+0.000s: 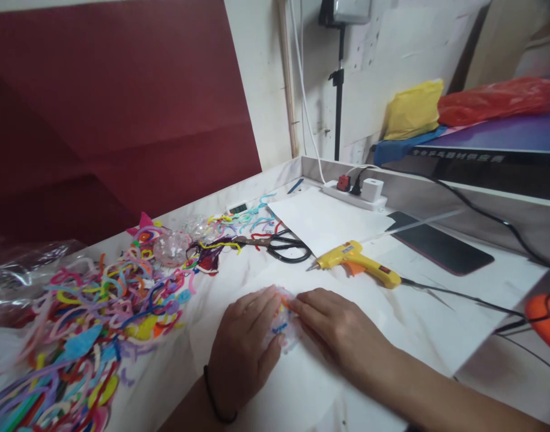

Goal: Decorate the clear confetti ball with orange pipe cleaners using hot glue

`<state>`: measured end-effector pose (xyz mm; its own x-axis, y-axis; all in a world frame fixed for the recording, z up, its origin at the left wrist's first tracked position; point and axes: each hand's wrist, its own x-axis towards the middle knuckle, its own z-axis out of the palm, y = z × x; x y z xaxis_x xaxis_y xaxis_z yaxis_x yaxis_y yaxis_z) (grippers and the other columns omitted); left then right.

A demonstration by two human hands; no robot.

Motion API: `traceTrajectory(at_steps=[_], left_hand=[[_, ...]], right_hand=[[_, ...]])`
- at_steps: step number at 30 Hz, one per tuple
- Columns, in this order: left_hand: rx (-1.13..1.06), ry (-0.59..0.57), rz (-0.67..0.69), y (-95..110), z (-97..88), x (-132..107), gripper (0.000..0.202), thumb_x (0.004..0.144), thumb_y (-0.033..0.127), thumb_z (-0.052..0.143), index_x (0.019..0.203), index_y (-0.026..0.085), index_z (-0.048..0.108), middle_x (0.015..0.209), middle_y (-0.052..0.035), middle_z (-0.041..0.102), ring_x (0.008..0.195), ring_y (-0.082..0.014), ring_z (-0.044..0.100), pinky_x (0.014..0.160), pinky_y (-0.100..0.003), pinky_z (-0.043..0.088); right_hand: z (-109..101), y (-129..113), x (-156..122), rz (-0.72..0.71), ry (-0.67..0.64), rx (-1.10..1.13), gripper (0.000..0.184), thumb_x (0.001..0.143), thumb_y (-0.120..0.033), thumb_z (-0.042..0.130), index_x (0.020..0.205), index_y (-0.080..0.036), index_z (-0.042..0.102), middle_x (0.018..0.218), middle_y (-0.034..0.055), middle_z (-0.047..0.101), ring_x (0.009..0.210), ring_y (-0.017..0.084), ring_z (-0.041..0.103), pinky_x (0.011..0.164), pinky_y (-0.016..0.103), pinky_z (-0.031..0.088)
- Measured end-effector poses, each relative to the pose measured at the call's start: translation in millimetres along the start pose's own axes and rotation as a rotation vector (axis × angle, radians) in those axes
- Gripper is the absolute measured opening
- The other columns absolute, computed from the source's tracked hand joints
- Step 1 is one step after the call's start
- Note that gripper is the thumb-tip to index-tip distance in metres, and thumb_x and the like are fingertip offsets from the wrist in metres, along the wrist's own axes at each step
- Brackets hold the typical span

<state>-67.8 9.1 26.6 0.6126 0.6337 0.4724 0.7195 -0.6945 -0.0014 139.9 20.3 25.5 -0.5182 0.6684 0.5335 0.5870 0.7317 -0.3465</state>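
Note:
My left hand (245, 345) and my right hand (335, 324) rest side by side on a white paper sheet (392, 312), both closed around a small clear ball (284, 327) with coloured bits inside. The ball is mostly hidden between my fingers. A dark band circles my left wrist. A yellow hot glue gun (356, 264) lies on the paper just beyond my right hand, nozzle pointing left.
A big heap of coloured pipe-cleaner pieces (90, 324) covers the left of the table, with another clear ball (171, 247) on it. Black scissors (286, 247), a power strip (353, 192), a dark phone (439, 243) and cables lie further back.

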Motion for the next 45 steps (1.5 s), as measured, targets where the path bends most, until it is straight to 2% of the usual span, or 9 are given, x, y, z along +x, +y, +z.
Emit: traceTrajectory(at_steps=[5, 10, 18, 23, 28, 36, 40, 43, 45], left_hand=[[0.021, -0.007, 0.027, -1, -0.8, -1, 0.051, 0.089, 0.018, 0.048, 0.137, 0.007, 0.041, 0.139, -0.0163, 0.051, 0.134, -0.0287, 0.040, 0.105, -0.047, 0.043], [0.023, 0.011, 0.054, -1, 2.2, -3, 0.049, 0.090, 0.018, 0.045, 0.137, 0.005, 0.039, 0.139, -0.0183, 0.049, 0.134, -0.0269, 0.040, 0.106, -0.045, 0.043], [0.079, 0.031, 0.076, 1, 6.0, -2, 0.047, 0.090, 0.016, 0.044, 0.135, 0.002, 0.041, 0.136, -0.0200, 0.051, 0.133, -0.0267, 0.041, 0.106, -0.045, 0.043], [0.111, 0.038, 0.063, 3, 7.6, -3, 0.047, 0.088, 0.013, 0.043, 0.134, 0.002, 0.043, 0.136, -0.0195, 0.051, 0.133, -0.0265, 0.042, 0.105, -0.045, 0.045], [0.122, 0.033, 0.072, 4, 7.1, -2, 0.046, 0.088, 0.012, 0.041, 0.133, 0.002, 0.044, 0.135, -0.0203, 0.052, 0.132, -0.0269, 0.043, 0.104, -0.045, 0.046], [0.128, 0.043, 0.128, 0, 7.4, -2, 0.047, 0.087, 0.011, 0.043, 0.134, 0.009, 0.045, 0.136, -0.0178, 0.053, 0.133, -0.0286, 0.043, 0.103, -0.048, 0.047], [0.136, 0.050, 0.144, 0, 6.3, -3, 0.048, 0.086, 0.012, 0.044, 0.133, 0.007, 0.046, 0.135, -0.0204, 0.053, 0.133, -0.0307, 0.042, 0.102, -0.048, 0.047], [0.141, 0.025, 0.138, 1, 5.3, -3, 0.050, 0.086, 0.013, 0.046, 0.135, 0.006, 0.045, 0.137, -0.0212, 0.050, 0.133, -0.0323, 0.041, 0.102, -0.049, 0.047], [0.137, 0.004, 0.131, 1, 4.7, -4, 0.050, 0.086, 0.015, 0.046, 0.136, 0.007, 0.044, 0.140, -0.0215, 0.047, 0.134, -0.0332, 0.040, 0.103, -0.049, 0.046]], right_hand=[[-1, -6, 1, -0.021, 0.047, -0.099, 0.028, 0.093, -0.010, 0.040, 0.083, -0.015, 0.065, 0.067, 0.0040, 0.059, 0.060, 0.018, 0.051, 0.052, 0.029, 0.039], [2, -9, 3, -0.021, 0.052, -0.122, 0.028, 0.090, -0.006, 0.040, 0.080, -0.015, 0.064, 0.064, 0.0025, 0.056, 0.057, 0.017, 0.048, 0.051, 0.028, 0.036], [10, -18, 3, -0.174, 0.067, -0.309, 0.015, 0.078, -0.003, 0.055, 0.069, -0.015, 0.059, 0.068, 0.0053, 0.058, 0.060, 0.019, 0.047, 0.052, 0.033, 0.036], [9, -24, 0, -0.147, 0.096, -0.356, 0.015, 0.076, -0.001, 0.054, 0.074, -0.014, 0.060, 0.068, 0.0057, 0.058, 0.058, 0.020, 0.048, 0.049, 0.033, 0.036], [11, -29, 0, -0.149, 0.114, -0.366, 0.018, 0.071, 0.000, 0.053, 0.066, -0.016, 0.059, 0.064, 0.0060, 0.057, 0.055, 0.021, 0.048, 0.044, 0.033, 0.036], [16, -32, -4, -0.115, 0.127, -0.345, 0.017, 0.072, 0.001, 0.053, 0.077, -0.011, 0.064, 0.069, 0.0079, 0.062, 0.056, 0.022, 0.054, 0.044, 0.032, 0.042], [15, -32, -4, -0.102, 0.083, -0.321, 0.018, 0.075, 0.001, 0.052, 0.076, -0.012, 0.063, 0.068, 0.0078, 0.063, 0.057, 0.022, 0.056, 0.045, 0.032, 0.044], [-3, -14, -7, -0.011, -0.005, -0.179, 0.020, 0.086, -0.004, 0.046, 0.084, -0.014, 0.063, 0.070, 0.0052, 0.062, 0.060, 0.018, 0.058, 0.054, 0.028, 0.048], [-19, 8, -14, 0.055, 0.089, -0.262, 0.025, 0.092, -0.010, 0.039, 0.101, -0.012, 0.062, 0.078, 0.0090, 0.065, 0.069, 0.020, 0.060, 0.061, 0.031, 0.049]])
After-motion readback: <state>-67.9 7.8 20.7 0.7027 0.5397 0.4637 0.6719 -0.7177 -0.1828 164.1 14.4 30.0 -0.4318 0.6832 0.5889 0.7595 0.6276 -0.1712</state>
